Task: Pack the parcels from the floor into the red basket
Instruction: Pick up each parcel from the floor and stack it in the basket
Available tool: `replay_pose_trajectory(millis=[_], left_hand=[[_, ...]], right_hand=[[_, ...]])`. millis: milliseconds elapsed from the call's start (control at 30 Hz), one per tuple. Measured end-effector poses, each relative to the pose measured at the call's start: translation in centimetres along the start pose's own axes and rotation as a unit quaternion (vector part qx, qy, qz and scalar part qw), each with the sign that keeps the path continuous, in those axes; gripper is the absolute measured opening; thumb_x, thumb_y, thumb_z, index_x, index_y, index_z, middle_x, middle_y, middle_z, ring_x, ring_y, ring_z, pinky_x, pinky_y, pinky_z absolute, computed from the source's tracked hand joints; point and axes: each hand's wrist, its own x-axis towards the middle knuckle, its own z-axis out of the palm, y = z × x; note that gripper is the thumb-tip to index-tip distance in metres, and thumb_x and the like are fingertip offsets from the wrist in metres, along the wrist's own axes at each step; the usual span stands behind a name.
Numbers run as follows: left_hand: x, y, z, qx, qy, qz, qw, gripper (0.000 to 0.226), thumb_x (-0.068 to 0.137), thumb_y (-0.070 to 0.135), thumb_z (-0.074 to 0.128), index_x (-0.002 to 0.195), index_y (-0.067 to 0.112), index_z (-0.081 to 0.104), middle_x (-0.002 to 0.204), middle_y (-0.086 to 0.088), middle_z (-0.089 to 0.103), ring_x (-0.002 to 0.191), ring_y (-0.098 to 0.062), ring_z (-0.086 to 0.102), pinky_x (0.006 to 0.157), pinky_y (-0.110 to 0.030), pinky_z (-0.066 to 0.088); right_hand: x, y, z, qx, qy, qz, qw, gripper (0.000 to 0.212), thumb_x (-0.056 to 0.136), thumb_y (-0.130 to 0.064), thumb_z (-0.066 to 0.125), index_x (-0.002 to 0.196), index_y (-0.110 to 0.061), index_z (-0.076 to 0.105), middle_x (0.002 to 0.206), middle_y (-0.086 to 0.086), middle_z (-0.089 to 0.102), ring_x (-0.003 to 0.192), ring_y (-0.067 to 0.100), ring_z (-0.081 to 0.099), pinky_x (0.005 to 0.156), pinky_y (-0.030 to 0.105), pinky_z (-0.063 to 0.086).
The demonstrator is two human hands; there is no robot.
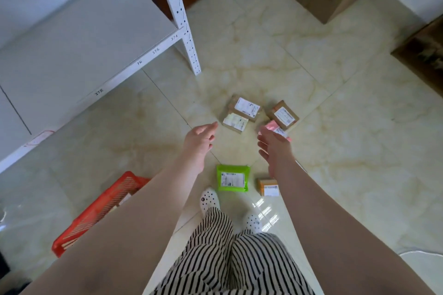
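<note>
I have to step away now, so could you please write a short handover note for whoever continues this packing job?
Left hand: open, empty, reaching forward above the floor.
Right hand: open, empty, above the pink parcel.
Red basket: on the floor to the left, partly hidden by the left arm; something already lies inside.
Still on the floor: three brown boxes, the pink parcel, green mailer, small orange box.
Left: move all six into the basket.

Six parcels [244, 108] on floor, one red basket [100, 208], perhaps holding more
</note>
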Motion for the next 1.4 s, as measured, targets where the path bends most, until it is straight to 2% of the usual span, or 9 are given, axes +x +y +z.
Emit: replay_pose_trajectory(millis=[367,567,733,833,933,1033,1100,1200,1400], left_hand=[[27.8,-10.0,4.3,0.13,0.034,0.023,0.991,0.067,0.084,0.042,0.068,0.14,0.012,0.046,0.144,-0.006,0.049,0.127,-0.02,0.05,0.091,-0.025,0.032],[44.4,-18.7,7.8,0.214,0.013,0.037,0.976,0.076,0.085,0.046,0.065,0.143,0.004,0.041,0.149,-0.014,0.044,0.134,-0.027,0.047,0.102,-0.032,0.038],[51.7,-22.8,10.3,0.226,-0.049,0.033,0.972,0.067,0.085,0.044,0.065,0.137,0.007,0.048,0.138,-0.016,0.054,0.12,-0.032,0.055,0.089,-0.032,0.043],[51.5,-23.8,10.6,0.211,-0.041,0.023,0.976,0.079,0.066,0.057,0.066,0.132,0.014,0.055,0.128,-0.01,0.061,0.111,-0.028,0.061,0.084,-0.029,0.046],[48.6,-24.1,9.7,0.189,0.015,0.009,0.982,0.082,0.066,0.062,0.065,0.132,0.016,0.052,0.131,-0.01,0.054,0.109,-0.027,0.06,0.087,-0.031,0.048],[43.9,-23.2,8.3,0.168,0.058,-0.009,0.984,0.072,0.069,0.065,0.067,0.119,0.015,0.054,0.123,-0.008,0.055,0.103,-0.025,0.06,0.086,-0.034,0.05],[40.3,-22.1,7.2,0.143,0.068,-0.01,0.987,0.075,0.065,0.069,0.068,0.115,0.015,0.054,0.117,-0.005,0.056,0.1,-0.024,0.061,0.081,-0.034,0.05],[35.5,-20.1,5.3,0.101,0.074,-0.014,0.992,0.091,0.048,0.079,0.071,0.105,0.009,0.058,0.105,-0.003,0.063,0.093,-0.021,0.066,0.078,-0.04,0.058],[23.0,-13.6,-0.3,-0.07,0.009,-0.052,0.996,0.077,0.08,0.032,0.075,0.14,0.023,0.028,0.107,-0.005,0.065,0.079,-0.015,0.069,0.058,-0.027,0.059]], right_hand=[[26.8,9.3,5.7,-0.063,0.029,0.031,0.997,0.066,0.075,-0.046,0.077,0.13,-0.017,0.055,0.109,0.002,0.053,0.096,0.018,0.051,0.104,0.041,0.044],[43.4,16.3,7.1,-0.135,0.052,0.028,0.989,0.061,0.079,-0.052,0.07,0.121,-0.01,0.056,0.084,-0.003,0.044,0.081,0.018,0.045,0.064,0.03,0.039],[50.5,19.2,8.1,-0.165,0.057,0.005,0.985,0.039,0.088,-0.044,0.064,0.095,-0.007,0.063,0.085,0.006,0.057,0.071,0.02,0.049,0.067,0.028,0.039],[50.5,19.5,8.5,-0.166,0.061,0.001,0.984,0.034,0.089,-0.044,0.063,0.071,-0.017,0.053,0.063,-0.003,0.043,0.053,0.013,0.038,0.049,0.022,0.028],[47.1,18.9,8.5,-0.148,0.047,-0.016,0.988,0.03,0.087,-0.044,0.065,0.099,-0.016,0.067,0.062,-0.01,0.045,0.054,0.009,0.04,0.05,0.022,0.031],[42.0,17.2,8.8,-0.124,0.01,-0.023,0.992,0.04,0.085,-0.044,0.067,0.121,-0.025,0.063,0.076,-0.014,0.055,0.08,0.014,0.058,0.075,0.036,0.054],[38.2,15.7,8.9,-0.091,-0.015,-0.014,0.996,0.044,0.084,-0.04,0.07,0.124,-0.027,0.059,0.091,-0.011,0.062,0.105,0.021,0.061,0.096,0.048,0.052],[32.8,13.4,9.1,-0.048,-0.06,-0.012,0.997,0.05,0.083,-0.028,0.074,0.129,-0.023,0.057,0.115,0.003,0.068,0.111,0.024,0.063,0.095,0.049,0.053],[21.9,7.2,9.5,-0.119,-0.169,-0.048,0.977,0.041,0.084,-0.018,0.074,0.122,-0.025,0.06,0.098,-0.005,0.068,0.091,0.013,0.066,0.078,0.032,0.057]])
